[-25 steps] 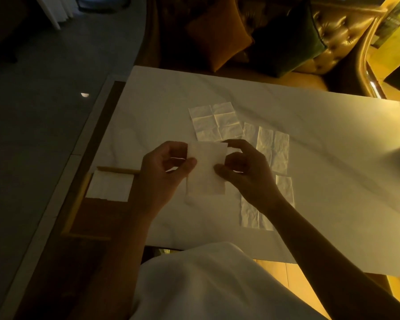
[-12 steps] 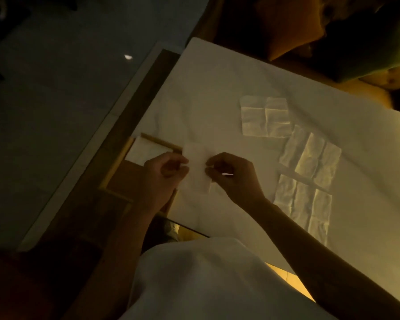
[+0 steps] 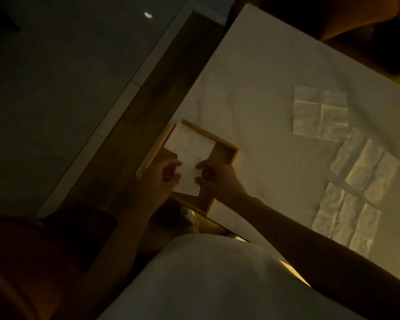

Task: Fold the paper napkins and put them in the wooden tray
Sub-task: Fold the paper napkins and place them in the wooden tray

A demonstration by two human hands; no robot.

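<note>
A person in a white top leans over the left edge of a dim, lamp-lit table, both hands now above the wooden tray (image 3: 227, 145). A second ago they worked in front of the body, over the tabletop. The left hand (image 3: 164, 179) and right hand (image 3: 217, 181) each pinch a side edge of the folded napkin (image 3: 189, 179) between thumb and curled fingers. It hangs low over the tray's floor, its far end overlapping a folded napkin already lying in the tray (image 3: 189, 142). Whether it touches the wood yet cannot be told in this light. The shift from table to tray suggests the folding of this piece is finished and only the release remains, which would make it the second one stowed. Farther out on the white table (image 3: 252, 88), well apart from the hands, a square unfolded napkin (image 3: 320, 114) and a longer creased napkin (image 3: 356, 188) lie flat, waiting to be folded.
</note>
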